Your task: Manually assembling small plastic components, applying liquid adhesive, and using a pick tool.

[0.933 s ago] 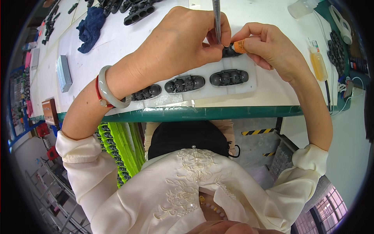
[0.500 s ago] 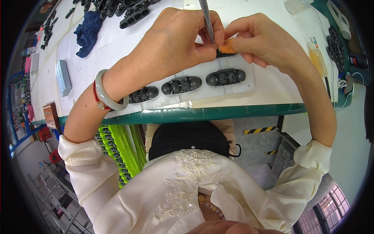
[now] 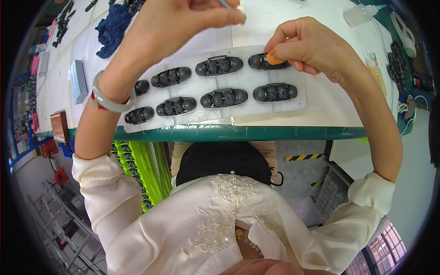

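My right hand (image 3: 311,48) pinches a small orange sponge (image 3: 274,57) between thumb and fingers, right at the black oblong part (image 3: 257,62) at the far right of the back row. Whether sponge and part touch is hard to tell. Raised near the top edge, slightly blurred, my left hand (image 3: 192,18) grips a slim ribbed metal rod (image 3: 225,4); its upper end is out of view. Below my hands a white plastic board (image 3: 284,106) carries two rows of black parts with rounded domes, such as this front-row part (image 3: 275,92).
A dark blue cloth (image 3: 111,31) lies far left, with a stack of pale strips (image 3: 78,81) nearer. At the right are a squeeze bottle (image 3: 359,15), a yellowish bottle (image 3: 376,75) and a white tape roll (image 3: 401,28). The table has a green front edge (image 3: 238,133).
My left hand has lifted away up and to the left with the metal rod, uncovering the back row of parts. My right hand stays near the same place with the orange sponge.
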The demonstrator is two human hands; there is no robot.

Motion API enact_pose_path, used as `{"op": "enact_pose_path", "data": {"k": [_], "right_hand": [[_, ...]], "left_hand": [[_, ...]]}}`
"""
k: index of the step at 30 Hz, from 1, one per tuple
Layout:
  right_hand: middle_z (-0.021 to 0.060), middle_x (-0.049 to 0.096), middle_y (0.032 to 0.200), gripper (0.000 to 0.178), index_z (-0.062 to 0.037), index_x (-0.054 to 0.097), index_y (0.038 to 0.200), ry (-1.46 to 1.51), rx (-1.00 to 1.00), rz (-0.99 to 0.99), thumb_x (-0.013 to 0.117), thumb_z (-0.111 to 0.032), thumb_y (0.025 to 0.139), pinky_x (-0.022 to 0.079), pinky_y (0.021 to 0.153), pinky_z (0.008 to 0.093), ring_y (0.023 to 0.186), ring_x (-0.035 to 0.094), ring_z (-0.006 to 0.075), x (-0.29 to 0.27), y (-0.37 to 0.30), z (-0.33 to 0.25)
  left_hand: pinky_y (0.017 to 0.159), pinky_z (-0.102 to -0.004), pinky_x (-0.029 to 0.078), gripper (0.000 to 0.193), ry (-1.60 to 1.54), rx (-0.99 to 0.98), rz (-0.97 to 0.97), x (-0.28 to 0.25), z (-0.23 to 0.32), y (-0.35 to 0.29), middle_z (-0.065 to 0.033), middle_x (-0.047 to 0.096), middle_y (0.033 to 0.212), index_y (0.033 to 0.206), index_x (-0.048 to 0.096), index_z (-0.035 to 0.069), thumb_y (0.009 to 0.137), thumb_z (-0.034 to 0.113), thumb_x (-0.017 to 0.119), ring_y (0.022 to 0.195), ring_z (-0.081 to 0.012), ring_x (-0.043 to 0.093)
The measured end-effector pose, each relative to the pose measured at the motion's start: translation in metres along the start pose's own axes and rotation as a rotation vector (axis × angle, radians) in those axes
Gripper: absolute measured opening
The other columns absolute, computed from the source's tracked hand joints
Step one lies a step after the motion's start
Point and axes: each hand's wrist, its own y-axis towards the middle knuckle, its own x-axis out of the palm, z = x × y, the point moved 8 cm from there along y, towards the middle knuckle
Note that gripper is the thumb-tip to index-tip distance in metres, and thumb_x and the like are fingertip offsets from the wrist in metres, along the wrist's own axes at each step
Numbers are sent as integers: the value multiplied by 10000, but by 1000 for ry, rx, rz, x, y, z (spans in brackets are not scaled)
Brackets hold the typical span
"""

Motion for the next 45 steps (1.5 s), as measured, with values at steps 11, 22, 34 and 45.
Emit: {"op": "enact_pose_path", "data": {"k": [11, 22, 34, 45], "right_hand": [[12, 497, 476, 174, 27, 622, 800, -83, 22, 32, 577, -98, 687, 253, 300, 147, 340, 381, 27, 0, -3, -5], [61, 591, 608, 158, 15, 640, 776, -38, 72, -4, 633, -99, 667, 278, 356, 165, 424, 420, 41, -2, -3, -3], [19, 499, 472, 172, 29, 630, 813, -83, 29, 42, 595, -90, 694, 246, 301, 149, 332, 378, 31, -4, -2, 0], [40, 542, 587, 222, 19, 655, 915, 29, -79, -8, 617, -103, 733, 307, 361, 191, 422, 438, 60, -13, -10, -10]], "left_hand": [[531, -149, 397, 142, 305, 48, -26, 7, -27, -40, -12, 616, 806, 885, 592, 13, 796, 94, 669, 684, -17, 547], [594, -177, 497, 123, 377, 159, -29, 10, -23, -41, -33, 630, 786, 849, 599, -11, 792, 77, 664, 718, -52, 588], [642, -207, 528, 56, 550, 58, -53, 19, -18, -37, -45, 632, 737, 775, 608, -34, 719, -27, 609, 692, -82, 608], [615, -212, 523, 41, 644, 67, -79, 22, -12, -34, -48, 623, 712, 728, 589, -31, 689, -37, 601, 664, -76, 599]]}}
